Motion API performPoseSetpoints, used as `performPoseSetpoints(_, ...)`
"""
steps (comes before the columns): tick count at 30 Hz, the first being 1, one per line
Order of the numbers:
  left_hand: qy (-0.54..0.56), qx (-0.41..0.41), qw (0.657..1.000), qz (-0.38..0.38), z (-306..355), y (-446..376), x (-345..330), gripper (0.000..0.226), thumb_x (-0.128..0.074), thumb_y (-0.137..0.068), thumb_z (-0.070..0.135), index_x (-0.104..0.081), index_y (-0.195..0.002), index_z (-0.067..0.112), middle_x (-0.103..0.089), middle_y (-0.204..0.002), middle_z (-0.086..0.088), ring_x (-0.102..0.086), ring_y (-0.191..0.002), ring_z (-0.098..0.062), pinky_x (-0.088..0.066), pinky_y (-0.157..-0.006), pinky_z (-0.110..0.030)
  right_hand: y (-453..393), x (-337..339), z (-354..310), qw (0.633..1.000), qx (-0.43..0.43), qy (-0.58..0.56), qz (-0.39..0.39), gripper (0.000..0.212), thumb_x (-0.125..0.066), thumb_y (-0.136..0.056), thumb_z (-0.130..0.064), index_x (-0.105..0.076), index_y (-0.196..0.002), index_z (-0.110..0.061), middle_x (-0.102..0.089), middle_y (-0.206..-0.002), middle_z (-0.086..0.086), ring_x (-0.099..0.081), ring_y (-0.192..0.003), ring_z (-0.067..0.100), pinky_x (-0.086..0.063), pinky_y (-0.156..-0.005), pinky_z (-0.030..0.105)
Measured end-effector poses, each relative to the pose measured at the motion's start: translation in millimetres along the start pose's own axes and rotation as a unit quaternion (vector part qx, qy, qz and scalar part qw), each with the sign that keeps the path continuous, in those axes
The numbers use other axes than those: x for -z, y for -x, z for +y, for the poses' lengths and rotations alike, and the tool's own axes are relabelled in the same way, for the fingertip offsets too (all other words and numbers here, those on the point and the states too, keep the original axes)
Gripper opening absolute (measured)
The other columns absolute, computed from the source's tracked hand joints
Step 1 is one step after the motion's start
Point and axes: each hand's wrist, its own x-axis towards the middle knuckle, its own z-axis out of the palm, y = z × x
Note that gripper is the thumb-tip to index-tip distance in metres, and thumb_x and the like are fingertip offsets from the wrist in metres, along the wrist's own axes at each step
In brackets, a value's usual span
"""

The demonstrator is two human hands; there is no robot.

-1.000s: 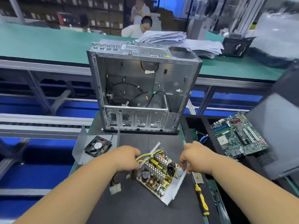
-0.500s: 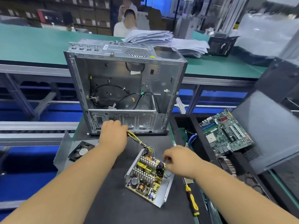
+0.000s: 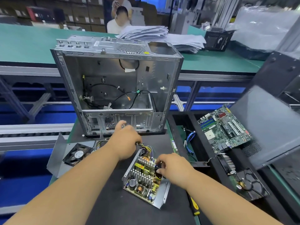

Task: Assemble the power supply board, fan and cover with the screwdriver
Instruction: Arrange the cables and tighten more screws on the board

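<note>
Head view: bench w/ black mat (image 3: 113, 207), centre-bottom of frame.
Step in hand: seating the power supply board (image 3: 142, 177) in its open metal tray (image 3: 163, 192); fan and cover stages judged not yet started.
Board location: lower centre of frame, lying in tray, tilted diagonally, components up.
Left hand (image 3: 125, 140): centre of frame, just above board; fingers curled round the wire bundle (image 3: 146, 147) (yellow/black leads) where it leaves board's upper end. Clamped on wires.
Right hand (image 3: 172, 168): right of board; thumb and fingertips pinching a dark component (image 3: 158, 168) at board's right edge. Closed on that part.
Fan (image 3: 78, 154): lower left, resting on bent grey sheet-metal cover (image 3: 56, 159); untouched, apart from both hands.
Screwdriver (image 3: 194, 207): yellow/black handle, bottom right of mat, partly hidden under right forearm; not in hand.
PC chassis (image 3: 116, 88): upright, open side to camera, behind work area; loose cables inside.
Motherboard (image 3: 224, 129): right of frame, in black bin; not part of job.
Next move, judged: square board to tray, leads routed clear of edges, then free right hand for screwdriver. Screws not visible; location cannot be told.
Risk, judged: leads pinched under board or cover; board shifting off its mounts.
</note>
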Motion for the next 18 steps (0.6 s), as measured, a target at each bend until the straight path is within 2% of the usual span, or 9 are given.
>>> performPoseSetpoints(1,0.004,0.025,0.999,0.021,1,-5,2,0.035,-0.058,-0.081,0.017,-0.069,-0.098,0.046,-0.062,-0.081,0.023,-0.049,-0.107,-0.008,-0.002,-0.106,-0.041,1,0,0,1.000,-0.003,-0.008,0.005,0.025,-0.064,-0.090,-0.038,-0.061,-0.114,-0.030,-0.068,-0.102,-0.004,-0.054,-0.106,0.019,-0.041,-0.080,0.030)
performPoseSetpoints(3,0.021,0.061,0.996,0.065,1,-17,6,0.029,-0.063,-0.078,0.020,-0.071,-0.082,0.048,-0.062,-0.070,0.026,-0.050,-0.093,-0.005,-0.011,-0.097,-0.036,4,-1,0,1.000,-0.008,-0.025,0.011,0.023,-0.065,-0.090,-0.037,-0.061,-0.110,-0.028,-0.068,-0.100,-0.006,-0.056,-0.100,0.017,-0.039,-0.073,0.027)
performPoseSetpoints(5,0.009,0.060,0.994,0.091,3,-30,8,0.030,-0.067,-0.077,0.020,-0.072,-0.076,0.049,-0.065,-0.073,0.025,-0.048,-0.087,-0.007,-0.015,-0.091,-0.033,5,-1,1,0.999,-0.013,-0.041,0.013,0.021,-0.065,-0.090,-0.036,-0.062,-0.108,-0.027,-0.068,-0.099,-0.007,-0.057,-0.096,0.016,-0.038,-0.071,0.026)
performPoseSetpoints(8,-0.004,0.043,0.996,0.083,8,-43,4,0.032,-0.065,-0.081,0.019,-0.073,-0.084,0.050,-0.065,-0.089,0.020,-0.046,-0.095,-0.014,-0.020,-0.090,-0.035,7,-2,1,0.998,-0.016,-0.048,0.022,0.021,-0.065,-0.090,-0.036,-0.063,-0.109,-0.028,-0.068,-0.101,-0.007,-0.057,-0.099,0.015,-0.042,-0.075,0.027)
performPoseSetpoints(10,0.020,0.044,0.998,0.048,7,-48,-3,0.038,-0.059,-0.086,0.016,-0.072,-0.096,0.050,-0.060,-0.104,0.018,-0.043,-0.104,-0.017,-0.023,-0.095,-0.036,8,-3,1,0.998,-0.017,-0.055,0.033,0.020,-0.065,-0.090,-0.036,-0.064,-0.107,-0.028,-0.068,-0.101,-0.007,-0.058,-0.098,0.015,-0.043,-0.075,0.027)
performPoseSetpoints(14,0.072,0.007,0.992,-0.103,-2,-48,-14,0.050,-0.039,-0.093,0.016,-0.059,-0.124,0.050,-0.056,-0.127,0.015,-0.040,-0.120,-0.018,-0.024,-0.104,-0.038,8,-7,4,0.996,-0.013,-0.071,0.053,0.016,-0.065,-0.089,-0.035,-0.063,-0.103,-0.028,-0.068,-0.098,-0.006,-0.058,-0.095,0.016,-0.046,-0.074,0.029)
performPoseSetpoints(16,0.148,0.000,0.979,-0.143,-10,-44,-15,0.041,-0.042,-0.094,0.026,-0.059,-0.126,0.045,-0.059,-0.129,0.014,-0.048,-0.121,-0.014,-0.029,-0.107,-0.036,8,-9,5,0.995,-0.009,-0.081,0.059,0.015,-0.065,-0.088,-0.035,-0.063,-0.102,-0.028,-0.067,-0.095,-0.008,-0.058,-0.093,0.015,-0.048,-0.075,0.030)
performPoseSetpoints(18,0.216,0.012,0.957,-0.194,-17,-39,-13,0.032,-0.055,-0.089,0.046,-0.061,-0.121,0.045,-0.062,-0.121,0.016,-0.059,-0.110,-0.011,-0.045,-0.100,-0.035,8,-11,7,0.994,-0.008,-0.095,0.058,0.013,-0.065,-0.087,-0.034,-0.062,-0.100,-0.029,-0.066,-0.092,-0.009,-0.057,-0.090,0.013,-0.048,-0.074,0.030)
